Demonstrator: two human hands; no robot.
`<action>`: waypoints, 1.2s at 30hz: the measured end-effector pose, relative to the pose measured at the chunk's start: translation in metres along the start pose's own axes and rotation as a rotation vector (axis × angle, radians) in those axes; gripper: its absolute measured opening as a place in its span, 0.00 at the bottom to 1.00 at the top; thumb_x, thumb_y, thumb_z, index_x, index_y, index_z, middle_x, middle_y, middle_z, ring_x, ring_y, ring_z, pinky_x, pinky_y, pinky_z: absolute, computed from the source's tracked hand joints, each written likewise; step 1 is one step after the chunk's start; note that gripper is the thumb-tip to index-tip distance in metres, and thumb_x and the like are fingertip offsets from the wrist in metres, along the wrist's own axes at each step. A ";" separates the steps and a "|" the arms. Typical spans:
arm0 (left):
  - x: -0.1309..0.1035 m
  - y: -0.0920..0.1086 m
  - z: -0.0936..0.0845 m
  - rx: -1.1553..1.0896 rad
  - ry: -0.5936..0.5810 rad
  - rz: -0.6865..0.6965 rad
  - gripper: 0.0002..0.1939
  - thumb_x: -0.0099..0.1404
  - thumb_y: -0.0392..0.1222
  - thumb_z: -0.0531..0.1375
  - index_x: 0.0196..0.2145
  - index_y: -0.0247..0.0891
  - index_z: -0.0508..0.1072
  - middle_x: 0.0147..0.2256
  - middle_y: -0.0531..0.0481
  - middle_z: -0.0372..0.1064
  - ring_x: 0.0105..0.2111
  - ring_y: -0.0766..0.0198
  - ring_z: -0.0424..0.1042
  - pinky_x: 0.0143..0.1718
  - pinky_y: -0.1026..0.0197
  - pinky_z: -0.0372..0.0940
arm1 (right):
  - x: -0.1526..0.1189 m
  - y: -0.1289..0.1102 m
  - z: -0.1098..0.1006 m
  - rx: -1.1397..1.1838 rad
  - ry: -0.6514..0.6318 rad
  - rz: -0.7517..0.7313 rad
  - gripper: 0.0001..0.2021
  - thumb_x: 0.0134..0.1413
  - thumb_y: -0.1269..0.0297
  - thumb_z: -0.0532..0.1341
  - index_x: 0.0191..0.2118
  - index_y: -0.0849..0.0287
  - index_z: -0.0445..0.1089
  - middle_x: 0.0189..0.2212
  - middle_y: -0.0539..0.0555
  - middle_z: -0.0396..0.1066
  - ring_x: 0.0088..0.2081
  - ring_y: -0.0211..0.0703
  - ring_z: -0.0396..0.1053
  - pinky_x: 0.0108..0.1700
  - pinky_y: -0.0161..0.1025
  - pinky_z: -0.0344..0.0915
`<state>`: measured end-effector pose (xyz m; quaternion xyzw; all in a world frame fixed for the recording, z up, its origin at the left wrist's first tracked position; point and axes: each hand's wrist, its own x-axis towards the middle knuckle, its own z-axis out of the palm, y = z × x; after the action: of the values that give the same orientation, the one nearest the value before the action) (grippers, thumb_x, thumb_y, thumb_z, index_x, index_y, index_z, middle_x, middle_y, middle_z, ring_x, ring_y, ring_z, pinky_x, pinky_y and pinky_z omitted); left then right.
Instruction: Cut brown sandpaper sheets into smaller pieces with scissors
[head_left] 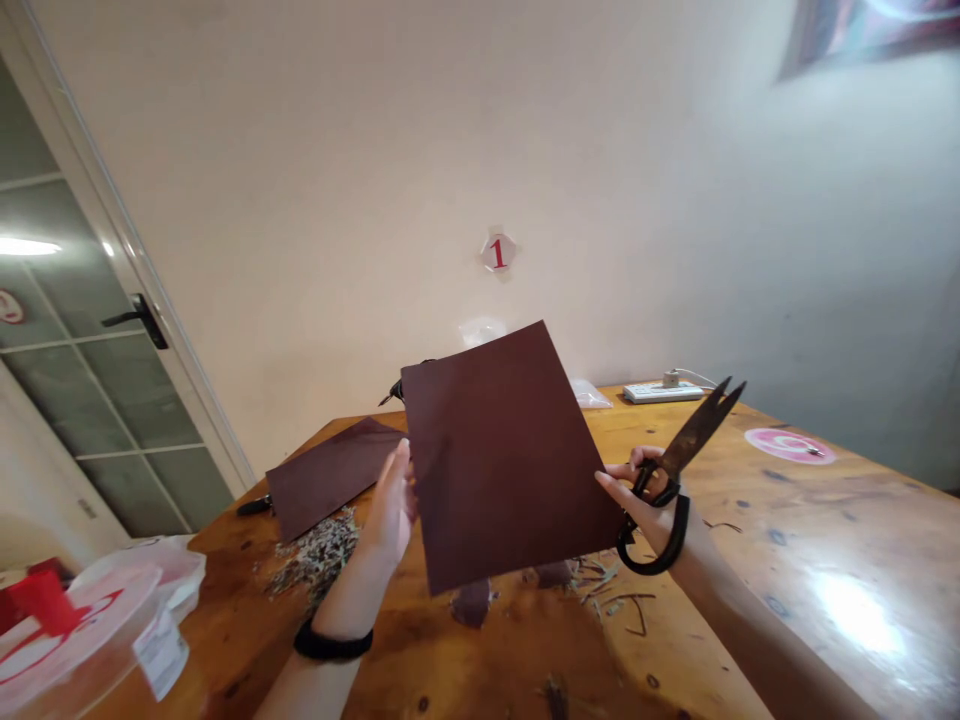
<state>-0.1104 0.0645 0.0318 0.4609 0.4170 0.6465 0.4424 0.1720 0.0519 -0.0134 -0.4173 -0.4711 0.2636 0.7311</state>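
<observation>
Brown sheet (pixel 510 460), held up at a tilt above the wooden table (pixel 780 555), seems to be at a handling step, being positioned between both hands; the next move likely calls for a secure edge grip, blades clear of it. The left hand (pixel 390 508) pinches its left edge, thumb up; the right hand (pixel 655 518) pinches its right edge while gripping scissors (pixel 696 432), blades angled up and away
</observation>
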 end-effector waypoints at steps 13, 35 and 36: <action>0.014 -0.034 -0.007 0.345 -0.004 0.184 0.29 0.52 0.65 0.64 0.38 0.35 0.79 0.43 0.41 0.78 0.50 0.44 0.72 0.55 0.44 0.63 | 0.000 0.004 -0.009 -0.119 -0.082 0.130 0.35 0.35 0.38 0.69 0.45 0.53 0.59 0.26 0.52 0.76 0.23 0.47 0.72 0.26 0.42 0.66; 0.005 -0.034 -0.001 0.343 -0.023 0.184 0.29 0.53 0.65 0.61 0.36 0.34 0.78 0.42 0.42 0.79 0.47 0.43 0.74 0.50 0.50 0.68 | 0.010 -0.096 0.091 -0.231 -0.599 0.298 0.23 0.60 0.42 0.50 0.32 0.59 0.64 0.08 0.40 0.50 0.11 0.32 0.49 0.16 0.30 0.48; 0.005 -0.036 -0.001 0.342 -0.038 0.163 0.29 0.54 0.65 0.61 0.36 0.33 0.78 0.41 0.42 0.79 0.47 0.43 0.74 0.49 0.50 0.68 | 0.011 -0.097 0.097 -0.246 -0.593 0.306 0.23 0.60 0.42 0.51 0.32 0.59 0.65 0.08 0.40 0.51 0.11 0.32 0.50 0.16 0.30 0.48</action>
<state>-0.1059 0.0782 -0.0013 0.5736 0.4738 0.5911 0.3116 0.0874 0.0454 0.0952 -0.4731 -0.6231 0.4211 0.4589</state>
